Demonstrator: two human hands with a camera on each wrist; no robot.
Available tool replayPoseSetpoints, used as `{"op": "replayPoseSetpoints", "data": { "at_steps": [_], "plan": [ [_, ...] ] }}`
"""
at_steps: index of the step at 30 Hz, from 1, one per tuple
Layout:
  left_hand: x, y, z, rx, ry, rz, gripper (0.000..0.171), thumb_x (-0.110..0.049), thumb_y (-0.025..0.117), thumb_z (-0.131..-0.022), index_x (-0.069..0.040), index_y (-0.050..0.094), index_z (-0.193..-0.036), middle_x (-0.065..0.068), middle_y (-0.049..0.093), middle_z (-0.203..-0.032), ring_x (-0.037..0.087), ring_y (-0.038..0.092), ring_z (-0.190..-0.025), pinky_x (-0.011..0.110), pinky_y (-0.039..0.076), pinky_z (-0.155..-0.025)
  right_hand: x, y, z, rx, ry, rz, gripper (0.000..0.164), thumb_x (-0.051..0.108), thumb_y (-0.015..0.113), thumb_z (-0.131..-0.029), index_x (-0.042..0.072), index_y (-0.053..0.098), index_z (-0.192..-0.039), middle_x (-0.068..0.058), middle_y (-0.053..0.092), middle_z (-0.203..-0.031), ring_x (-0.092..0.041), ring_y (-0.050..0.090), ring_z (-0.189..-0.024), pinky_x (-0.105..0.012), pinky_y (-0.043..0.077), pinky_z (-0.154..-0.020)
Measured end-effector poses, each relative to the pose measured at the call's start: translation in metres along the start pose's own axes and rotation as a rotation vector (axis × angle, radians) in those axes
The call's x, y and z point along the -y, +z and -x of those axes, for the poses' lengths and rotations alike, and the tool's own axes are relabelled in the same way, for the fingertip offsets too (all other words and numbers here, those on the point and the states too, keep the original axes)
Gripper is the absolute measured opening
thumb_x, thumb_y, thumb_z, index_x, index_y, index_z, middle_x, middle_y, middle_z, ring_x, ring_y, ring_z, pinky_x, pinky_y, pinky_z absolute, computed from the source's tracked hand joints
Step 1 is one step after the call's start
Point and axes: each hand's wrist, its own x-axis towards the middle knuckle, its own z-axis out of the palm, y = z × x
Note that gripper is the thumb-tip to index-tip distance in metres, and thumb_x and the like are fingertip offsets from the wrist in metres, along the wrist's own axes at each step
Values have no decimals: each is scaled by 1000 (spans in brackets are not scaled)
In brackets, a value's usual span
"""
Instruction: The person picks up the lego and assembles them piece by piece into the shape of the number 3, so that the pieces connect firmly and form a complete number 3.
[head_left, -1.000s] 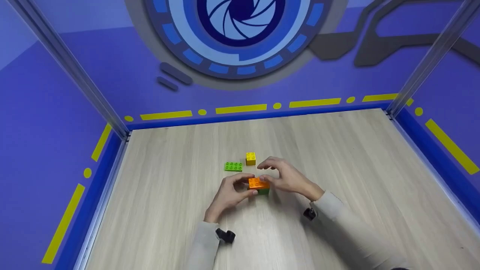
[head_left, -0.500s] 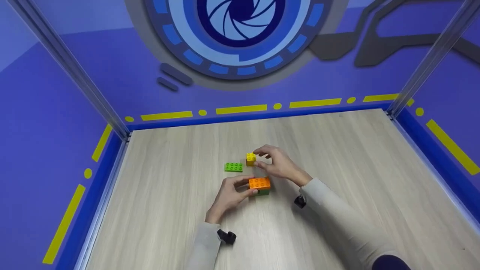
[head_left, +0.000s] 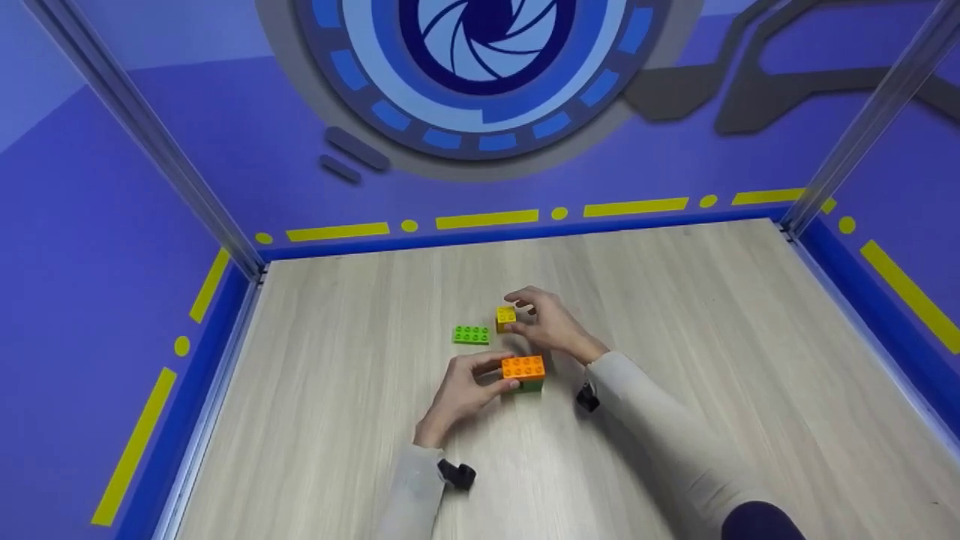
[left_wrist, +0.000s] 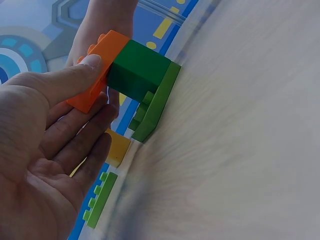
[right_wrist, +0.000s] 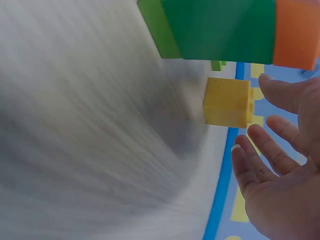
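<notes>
So the left hand (head_left: 461,390) has a thumb-and-fingers grasp on an orange rectangular plastic brick (head_left: 523,367) with 8 studs on top. Right under that grip, the orange brick sits on a dark green plastic block (left_wrist: 137,70), and below that is a light green flat plastic plate (left_wrist: 157,107) with some studs left uncovered, so that's a stack of 3. Can't really tell whether the stack's bottom is touching the pale wood-grain table (head_left: 337,420). Just beyond the left hand's grip is a yellow cube-shaped plastic block (head_left: 506,318), 4 studs up, standing on the table. The right hand (head_left: 555,322) is right beside it, thumb and fingers spread apart, clasping nothing; the right wrist view shows a gap, though in the head view the thumb overlaps the yellow block. Past the left fingertips, left of the yellow block, lies a bright green flat plastic brick (head_left: 471,334) with 8 studs.
</notes>
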Motion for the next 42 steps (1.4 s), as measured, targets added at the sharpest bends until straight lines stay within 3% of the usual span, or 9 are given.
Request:
{"op": "replayPoseSetpoints", "data": {
  "at_steps": [7, 13, 28, 42],
  "plan": [
    [2, 0, 1, 9, 16, -29, 50, -24, 84, -94, -9, 70, -140, 4, 74, -136, 23, 71, -126, 32, 56, -106, -6, 8, -6, 9, 108, -73, 57, 19, 83, -95, 3, 63, -146, -16, 66, -143, -35, 68, -126, -52, 56, -107],
    [1, -1, 2, 11, 18, -26, 51, -24, 83, -95, -7, 70, -141, 3, 74, -136, 23, 70, -126, 33, 56, -106, -7, 13, -8, 28, 164, -84, 54, 18, 81, -97, 6, 64, -147, -11, 68, -144, -28, 68, -126, -46, 55, -109],
    [1, 1, 1, 23, 31, -3, 50, -24, 82, -96, -5, 69, -141, 6, 72, -138, 26, 70, -128, 36, 56, -107, -7, 9, -6, 12, 92, -49, 47, 12, 78, -99, 4, 67, -144, -12, 70, -141, -28, 69, -125, -45, 57, -106],
    [0, -1, 1, 18, 22, 6, 47, -21, 84, -95, -8, 71, -139, 6, 74, -135, 25, 70, -127, 39, 56, -108, 5, -7, 3, 0, 148, -50, 42, 13, 74, -102, 13, 69, -143, -7, 70, -143, -30, 65, -130, -51, 53, -112]
  ]
}}
